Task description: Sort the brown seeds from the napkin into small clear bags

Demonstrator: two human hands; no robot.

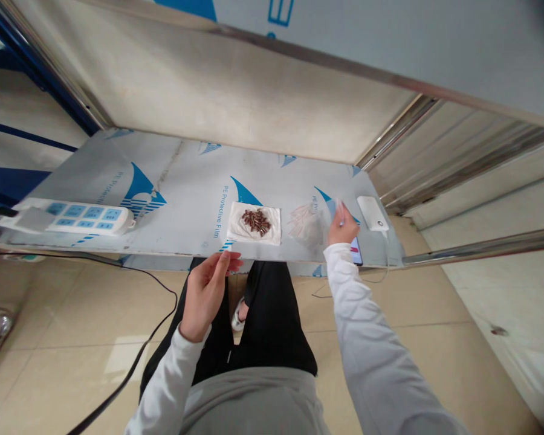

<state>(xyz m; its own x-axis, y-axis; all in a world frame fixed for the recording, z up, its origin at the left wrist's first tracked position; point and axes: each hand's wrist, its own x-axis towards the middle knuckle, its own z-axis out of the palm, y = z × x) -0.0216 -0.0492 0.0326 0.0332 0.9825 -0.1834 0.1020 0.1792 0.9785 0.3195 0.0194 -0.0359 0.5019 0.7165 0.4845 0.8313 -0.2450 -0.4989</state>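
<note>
My left hand (208, 293) is closed at the front edge of the shelf, thumb pressed against the forefinger; anything between them is too small to make out. Over the right part of the shelf, my right hand (343, 226) pinches its fingertips together, with a pale, blurred bit showing there. Between the hands lies a white pad of tissue or cloth (275, 234), bearing a heap of small dark brown pieces (257, 222). Just left of my right hand is a clear plastic bag or pile of thin transparent pieces (306, 223), hard to tell which.
A white power strip (90, 219) with blue sockets lies at the left. At the right are a white power bank (372, 212) with a cable and a phone (356, 252), partly under my right wrist. An upper shelf (390, 54) overhangs; a black cable (156, 326) hangs in front.
</note>
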